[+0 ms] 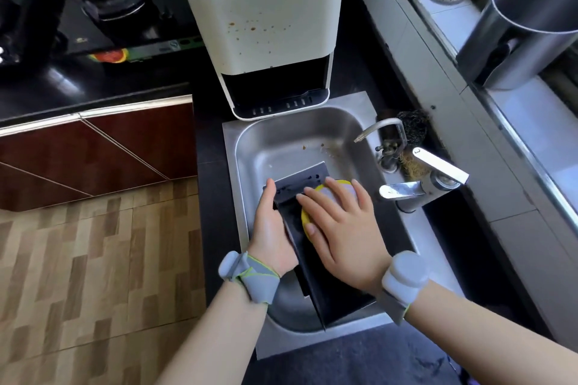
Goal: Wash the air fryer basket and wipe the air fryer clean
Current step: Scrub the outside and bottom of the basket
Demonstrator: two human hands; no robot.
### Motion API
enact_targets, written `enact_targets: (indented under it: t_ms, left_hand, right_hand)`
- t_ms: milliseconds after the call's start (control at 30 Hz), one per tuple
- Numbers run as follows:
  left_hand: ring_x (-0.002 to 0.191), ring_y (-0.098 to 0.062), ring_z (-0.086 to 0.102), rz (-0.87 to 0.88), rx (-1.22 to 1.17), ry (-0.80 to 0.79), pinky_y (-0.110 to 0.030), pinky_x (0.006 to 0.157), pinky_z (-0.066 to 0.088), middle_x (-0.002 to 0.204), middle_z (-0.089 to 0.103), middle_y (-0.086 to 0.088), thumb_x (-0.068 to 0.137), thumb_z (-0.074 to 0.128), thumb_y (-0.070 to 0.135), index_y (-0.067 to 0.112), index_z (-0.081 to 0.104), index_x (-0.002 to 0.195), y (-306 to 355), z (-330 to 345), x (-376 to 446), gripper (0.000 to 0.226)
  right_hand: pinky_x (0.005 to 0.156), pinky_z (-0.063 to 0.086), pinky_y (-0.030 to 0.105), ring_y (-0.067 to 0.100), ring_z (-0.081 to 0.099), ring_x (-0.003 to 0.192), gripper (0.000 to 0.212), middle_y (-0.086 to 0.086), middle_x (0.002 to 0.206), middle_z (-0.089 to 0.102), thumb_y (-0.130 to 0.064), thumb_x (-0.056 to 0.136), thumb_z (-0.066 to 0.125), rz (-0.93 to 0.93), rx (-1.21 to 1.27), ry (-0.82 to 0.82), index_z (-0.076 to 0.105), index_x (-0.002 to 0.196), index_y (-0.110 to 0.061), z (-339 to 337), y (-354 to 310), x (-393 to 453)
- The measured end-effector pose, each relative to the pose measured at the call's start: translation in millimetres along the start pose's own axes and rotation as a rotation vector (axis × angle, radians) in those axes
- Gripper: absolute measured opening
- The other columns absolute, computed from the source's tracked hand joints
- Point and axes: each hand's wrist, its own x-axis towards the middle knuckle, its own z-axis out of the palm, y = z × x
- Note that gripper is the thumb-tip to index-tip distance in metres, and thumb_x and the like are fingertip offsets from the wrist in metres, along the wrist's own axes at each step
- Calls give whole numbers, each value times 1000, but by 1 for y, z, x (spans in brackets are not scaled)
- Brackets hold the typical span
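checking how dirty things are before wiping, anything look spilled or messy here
Yes. Brown splatter spots dot the front of the pale green box-shaped air fryer, mostly on its upper middle panel. A few brown crumbs lie on the floor of the stainless steel sink near its far end. Nothing looks broken.

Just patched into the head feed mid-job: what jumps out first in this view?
Two hands work over the steel sink: the left hand grips the dark air fryer basket by its edge while the right hand presses a yellow sponge onto it. Just behind the sink stands the pale air fryer, its front speckled with brown splatter, its basket slot empty.
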Motion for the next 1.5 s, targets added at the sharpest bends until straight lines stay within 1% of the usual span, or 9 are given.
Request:
enact_targets:
  t_ms: [233,433,467,500,667,800,1067,1333,1500]
  left_hand:
    - [84,9,60,211,628,271,-20,85,45,87,69,22,80,36,74,31,68,86,-26,7,5,54]
    - [58,18,56,357,767,271,0,55,40,58,62,29,70,31,75,28,71,69,-21,2,-3,62]
    - [44,13,47,374,809,304,-2,45,34,43,50,26,70,29,75,24,35,82,-24,2,-5,52]
    - [38,5,39,385,858,332,-6,39,30,37,39,20,69,27,77,33,37,42,-25,3,-8,52]
    - [63,18,47,277,725,281,-3,71,37,56,51,34,78,38,72,33,58,76,-26,-7,-8,44]
    - [123,-12,52,93,345,87,-39,108,37,124,63,9,58,58,80,31,60,123,-25,-5,-7,81]
    - [123,-31,53,-105,-67,-126,-43,106,40,136,52,-19,81,35,75,5,54,132,-10,-8,-13,89]
    - [72,-29,66,-149,52,-18,-31,71,54,76,69,-15,59,60,19,4,72,76,-34,-8,-12,26]
    - [59,-27,45,-171,247,34,-29,61,41,65,44,-12,35,47,-4,2,44,57,-40,-1,-15,24]
  right_hand:
    - [101,34,36,22,46,128,43,-7,136,54,-37,99,24,429,111,-302,55,127,-28,-7,18,53]
    - [110,28,32,18,40,135,48,-9,143,47,-39,98,21,189,149,-240,47,137,-29,-2,9,39]
    - [110,29,31,17,38,136,44,-11,145,44,-39,99,24,325,215,-291,45,138,-31,-2,19,43]
    - [106,32,31,17,40,134,42,-11,146,43,-37,99,28,466,292,-329,46,137,-31,-3,27,47]
    - [45,49,26,18,60,97,42,-12,133,50,-40,95,38,770,748,-201,50,134,-31,5,21,20]
    - [99,40,29,13,50,123,38,-10,138,50,-36,97,42,646,572,-52,54,131,-24,0,11,18]
    - [92,46,34,26,59,107,29,-2,126,59,-27,92,53,457,393,134,64,117,-16,-7,0,-13]
    - [87,47,41,37,56,116,37,-4,122,65,-31,89,46,230,36,-47,67,117,-18,-12,1,2]
    - [118,10,39,32,13,144,50,-13,157,19,-36,101,26,290,23,-400,20,150,-28,-3,17,37]
